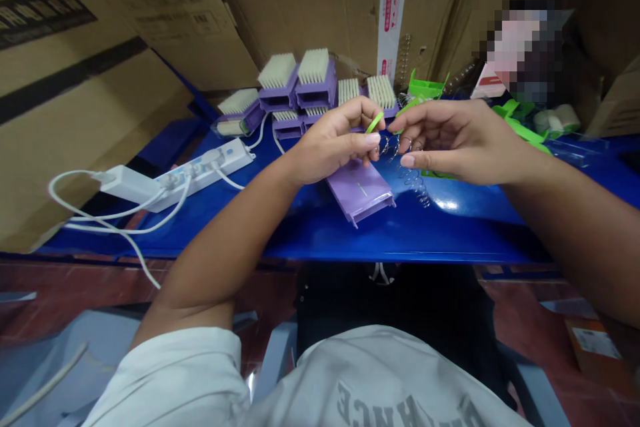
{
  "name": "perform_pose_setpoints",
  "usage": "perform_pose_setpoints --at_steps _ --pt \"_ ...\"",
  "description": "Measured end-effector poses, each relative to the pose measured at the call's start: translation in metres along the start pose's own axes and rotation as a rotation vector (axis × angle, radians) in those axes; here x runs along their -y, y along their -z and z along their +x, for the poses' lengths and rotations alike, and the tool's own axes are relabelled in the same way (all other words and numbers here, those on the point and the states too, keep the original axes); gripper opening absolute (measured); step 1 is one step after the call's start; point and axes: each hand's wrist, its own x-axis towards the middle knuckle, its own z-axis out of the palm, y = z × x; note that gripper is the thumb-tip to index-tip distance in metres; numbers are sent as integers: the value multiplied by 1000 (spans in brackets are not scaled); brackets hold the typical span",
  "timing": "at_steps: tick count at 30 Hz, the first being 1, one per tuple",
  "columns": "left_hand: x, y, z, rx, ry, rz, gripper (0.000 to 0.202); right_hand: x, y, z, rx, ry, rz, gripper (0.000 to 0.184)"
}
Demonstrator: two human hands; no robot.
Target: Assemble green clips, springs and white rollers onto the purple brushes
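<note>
**Several stand bristled, one lies bare**

At the left of the frame, a white power strip [203, 165] sits on the blue table [400, 245], its white cables [115, 218] looping beside it. Upper centre, purple blocks with cream bristles [295, 83] stand grouped against the cardboard boxes [320, 7], about six showing, some stacked, and these look the furthest along. The left hand [333, 139] is closed in a pinch, a lime-green plastic sliver [374, 122] held at its fingertips. Below it, a flat purple plastic panel [359, 190] lies on the table with no bristles showing, touching neither hand and looking less far along than the blocks. Just right of it, a wire coil [413, 177] runs from between the hands down onto the table. The right hand [463, 143] is curved with its fingertips at the coil's upper end, though whether it grips is hard to tell. Further right, more green plastic pieces [520, 123] lie unfitted near rolls of tape [555, 120].
</note>
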Motion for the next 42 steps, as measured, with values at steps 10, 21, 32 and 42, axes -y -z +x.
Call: perform_pose_setpoints --at_steps 10,21,32,42 --pt "-2 -3 2 -94 142 -90 31 1 2 -5 -109 117 -523 16" --pt "6 3 5 -243 -16 -14 33 -3 1 -6 -245 300 -875 8" --pt "22 12 12 -265 -124 116 43 -4 14 4 -478 66 -208 22" --pt "14 7 7 -296 -101 285 57 -32 47 7 85 -338 -1035 37"
